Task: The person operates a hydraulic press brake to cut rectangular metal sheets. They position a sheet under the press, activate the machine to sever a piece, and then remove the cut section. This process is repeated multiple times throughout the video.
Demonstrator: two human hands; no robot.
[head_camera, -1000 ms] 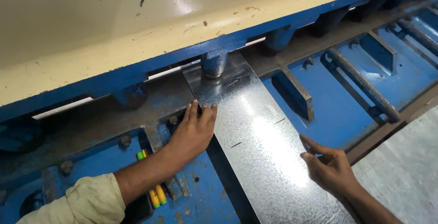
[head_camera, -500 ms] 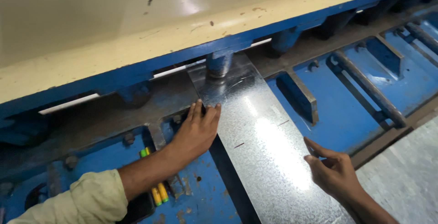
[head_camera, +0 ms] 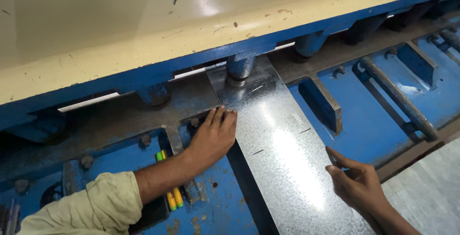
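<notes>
A long strip of galvanised sheet metal (head_camera: 282,149) lies on the blue machine bed, its far end pushed under a blue cylindrical clamp foot (head_camera: 239,66) of the cream-and-blue shearing machine (head_camera: 143,34). My left hand (head_camera: 213,137) rests flat with its fingers together against the strip's left edge, near the clamp. My right hand (head_camera: 357,184) lies at the strip's right edge, closer to me, fingers spread and touching the sheet. Neither hand grips anything.
More blue clamp feet (head_camera: 153,93) (head_camera: 310,43) hang along the blade line. Steel support bars (head_camera: 326,103) (head_camera: 397,98) run across the blue bed to the right. Yellow and green pens (head_camera: 170,194) lie in a recess by my left forearm. A grey sheet (head_camera: 431,187) sits at the right.
The view has shifted slightly; both hands stay at the strip's edges. My right hand sits a little lower and nearer me along the right edge.
</notes>
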